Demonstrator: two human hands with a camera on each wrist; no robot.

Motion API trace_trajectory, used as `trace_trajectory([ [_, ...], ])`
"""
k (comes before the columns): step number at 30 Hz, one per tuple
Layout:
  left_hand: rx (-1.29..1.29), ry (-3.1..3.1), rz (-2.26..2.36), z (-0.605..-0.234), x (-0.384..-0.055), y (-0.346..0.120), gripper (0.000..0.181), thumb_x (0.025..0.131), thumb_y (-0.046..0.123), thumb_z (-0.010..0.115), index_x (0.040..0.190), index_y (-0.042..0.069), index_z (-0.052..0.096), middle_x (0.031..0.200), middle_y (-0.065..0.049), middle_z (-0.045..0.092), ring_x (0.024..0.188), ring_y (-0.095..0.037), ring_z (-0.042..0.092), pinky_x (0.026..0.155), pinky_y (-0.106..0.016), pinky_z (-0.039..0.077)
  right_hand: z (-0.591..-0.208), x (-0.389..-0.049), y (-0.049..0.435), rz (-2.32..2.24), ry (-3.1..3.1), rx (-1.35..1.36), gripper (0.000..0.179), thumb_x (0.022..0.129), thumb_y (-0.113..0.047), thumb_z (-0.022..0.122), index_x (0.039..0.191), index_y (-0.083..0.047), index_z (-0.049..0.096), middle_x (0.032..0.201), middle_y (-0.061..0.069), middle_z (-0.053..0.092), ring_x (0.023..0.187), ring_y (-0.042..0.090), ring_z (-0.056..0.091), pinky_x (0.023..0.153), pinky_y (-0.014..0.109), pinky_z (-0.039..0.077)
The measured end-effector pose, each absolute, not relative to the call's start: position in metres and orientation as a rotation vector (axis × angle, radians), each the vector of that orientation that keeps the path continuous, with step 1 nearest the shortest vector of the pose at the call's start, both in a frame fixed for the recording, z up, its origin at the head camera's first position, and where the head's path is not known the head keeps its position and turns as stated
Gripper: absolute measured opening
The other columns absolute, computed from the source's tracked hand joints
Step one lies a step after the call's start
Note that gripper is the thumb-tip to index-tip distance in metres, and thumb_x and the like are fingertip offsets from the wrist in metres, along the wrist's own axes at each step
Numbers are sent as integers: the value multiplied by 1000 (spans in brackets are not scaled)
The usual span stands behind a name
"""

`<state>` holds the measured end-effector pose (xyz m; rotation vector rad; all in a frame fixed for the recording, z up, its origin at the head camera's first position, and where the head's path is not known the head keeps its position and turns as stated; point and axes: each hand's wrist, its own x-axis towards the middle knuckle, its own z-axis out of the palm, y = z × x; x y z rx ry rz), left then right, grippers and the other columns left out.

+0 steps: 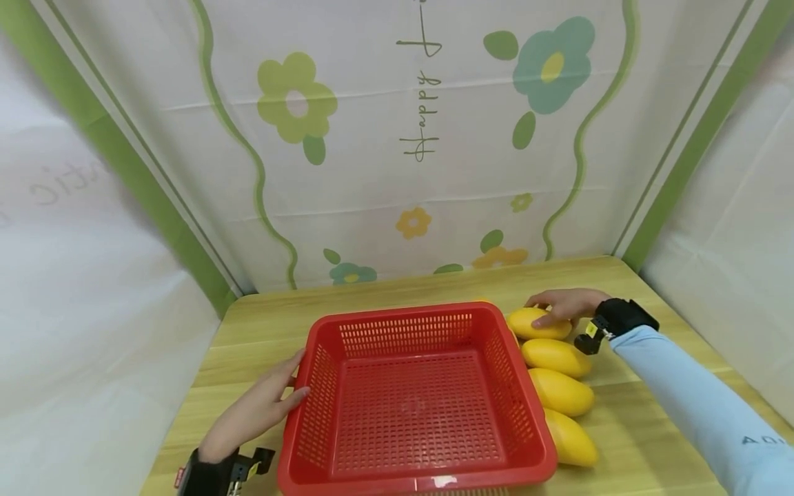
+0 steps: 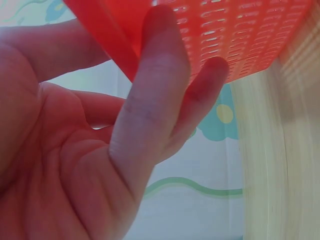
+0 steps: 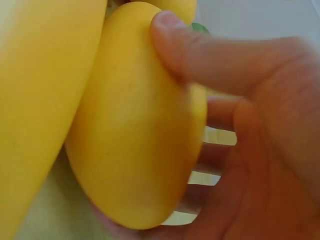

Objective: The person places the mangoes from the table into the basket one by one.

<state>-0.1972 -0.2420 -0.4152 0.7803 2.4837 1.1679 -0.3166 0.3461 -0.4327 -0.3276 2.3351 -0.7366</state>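
Note:
A red plastic basket (image 1: 409,413) with mesh walls stands on the table with nothing in it. My left hand (image 1: 263,406) holds its left rim; in the left wrist view the fingers (image 2: 155,100) lie against the outer wall below the rim. At the basket's far right corner, my right hand (image 1: 567,306) grips a yellow mango (image 3: 130,120), thumb on one side and fingers around the other. Several more mangoes (image 1: 561,393) lie in a row along the basket's right side, the nearest ones partly hidden by its rim.
The wooden table (image 1: 260,331) reaches back to a white cloth (image 1: 372,172) printed with flowers. White cloth panels (image 1: 93,289) also hang at both sides. Behind the basket's far rim, a bit of yellow (image 1: 482,301) shows.

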Motion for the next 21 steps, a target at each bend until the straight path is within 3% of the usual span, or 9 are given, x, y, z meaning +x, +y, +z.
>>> trace_trajectory([
  [5,777,2485,1168,-416,-198,-242,66,103,13,53,157,-2,18,133,-26,55,109,-35,64,69,-20,60,-439,-316,353,-760,2385,-300,61,95,-45,64,136,-4,47,143,32,43,123,42,49,86,44,57],
  [12,817,2460,1192,-417,-197,-244,66,104,13,51,157,-4,15,135,-30,52,110,-39,63,69,-21,60,-431,-307,360,-842,2419,-307,64,97,-42,62,140,1,42,137,24,49,121,34,51,92,40,50],
  [21,843,2463,1186,-418,-199,-245,66,104,12,52,157,-2,16,132,-27,55,106,-33,65,68,-21,61,-422,-297,357,-844,2519,-351,66,96,-43,64,140,2,45,140,26,51,126,38,51,100,51,50],
])
